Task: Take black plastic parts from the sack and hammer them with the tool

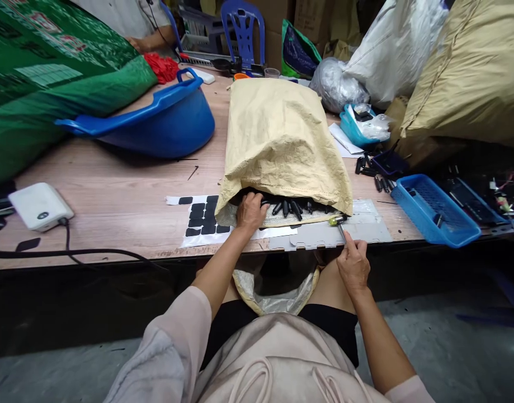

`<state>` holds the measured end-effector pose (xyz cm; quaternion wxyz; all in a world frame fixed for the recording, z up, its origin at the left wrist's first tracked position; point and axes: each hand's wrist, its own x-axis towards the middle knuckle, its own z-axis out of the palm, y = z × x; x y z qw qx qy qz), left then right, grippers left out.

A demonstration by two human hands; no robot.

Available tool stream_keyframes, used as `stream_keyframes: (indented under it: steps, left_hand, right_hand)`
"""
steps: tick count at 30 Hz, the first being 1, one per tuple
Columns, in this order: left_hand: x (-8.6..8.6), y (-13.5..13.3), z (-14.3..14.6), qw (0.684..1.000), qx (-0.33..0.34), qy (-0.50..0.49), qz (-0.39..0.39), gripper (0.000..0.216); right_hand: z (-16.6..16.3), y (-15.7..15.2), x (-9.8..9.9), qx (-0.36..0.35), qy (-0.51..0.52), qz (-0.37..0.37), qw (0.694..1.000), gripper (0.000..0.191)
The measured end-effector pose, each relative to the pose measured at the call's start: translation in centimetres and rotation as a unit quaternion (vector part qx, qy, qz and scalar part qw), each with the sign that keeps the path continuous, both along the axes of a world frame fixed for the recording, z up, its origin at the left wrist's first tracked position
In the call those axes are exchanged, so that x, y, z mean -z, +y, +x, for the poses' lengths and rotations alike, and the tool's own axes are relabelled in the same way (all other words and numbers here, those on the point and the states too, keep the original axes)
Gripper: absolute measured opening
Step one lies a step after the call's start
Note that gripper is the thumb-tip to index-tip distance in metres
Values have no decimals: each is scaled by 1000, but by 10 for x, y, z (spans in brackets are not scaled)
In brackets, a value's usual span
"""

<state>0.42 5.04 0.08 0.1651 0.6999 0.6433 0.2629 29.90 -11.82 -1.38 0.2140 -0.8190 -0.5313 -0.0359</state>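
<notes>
A beige woven sack lies on the table with its mouth towards me. Several small black tapered cylinders show inside the opening. My left hand reaches in at the left of the mouth, fingers curled down among the black pieces; what they hold is partly hidden. In my right hand is a small hammer with a yellow and black head and a metal shaft, its head at the right corner of the sack's mouth.
A sheet of black stickers and a grey board lie partly under the sack. To the left stand a blue basin and a white corded box. A blue basket sits right. Another open sack hangs between my knees.
</notes>
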Motion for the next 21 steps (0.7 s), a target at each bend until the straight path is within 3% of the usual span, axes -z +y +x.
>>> stream_keyframes:
  steps: [3,7,11,17,21]
  left_hand:
    - [1,-12,-7,1000,0,18,6,8]
    - [-3,-54,-11,999,-9,21,42,12]
    - [1,-82,7,995,92,3,25,9]
    - [15,-77,22,992,113,-44,-23,14]
    - [14,-73,19,992,110,-59,-36,16]
  right_hand:
    - [-1,-1,0,-1,2,2,1000,48]
    - [-1,0,2,5,15,5,1000,48]
    - [7,2,4,-2,79,26,997,48]
    - [1,-7,-10,-66,221,114,966,46]
    - [-34,-14,-19,-160,274,90,944,46]
